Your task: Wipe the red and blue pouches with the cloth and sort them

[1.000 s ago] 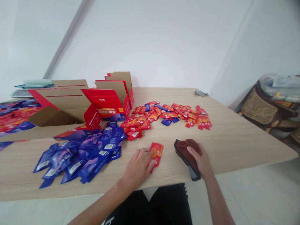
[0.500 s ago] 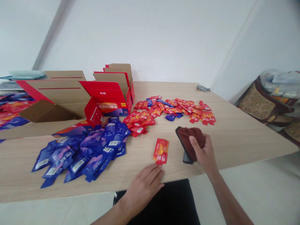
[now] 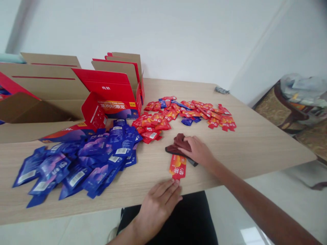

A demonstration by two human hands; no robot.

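A red pouch (image 3: pixel 178 166) lies flat near the table's front edge. My left hand (image 3: pixel 159 200) has its fingers stretched out, their tips touching the pouch's near end against the table. In my right hand (image 3: pixel 198 149) is a bunched brown cloth (image 3: pixel 181 143) with dark edging, which rests over the pouch's far end and covers it. To the left spreads a heap of blue pouches (image 3: pixel 99 149), several with white barcode labels. Beyond the cloth lies a pile of red pouches (image 3: pixel 153 124).
Open cardboard boxes (image 3: pixel 112 80) stand at the back left, against the blue heap. More red pouches (image 3: pixel 221 119), with a few blue ones among them, lie toward the back. A small grey crumpled item (image 3: pixel 221 90) sits by the wall. Patterned chairs (image 3: pixel 276 102) stand at right.
My right hand has moved left with the brown cloth, from beside the red pouch onto its far end. My left hand stays at the near end. The view has shifted slightly.
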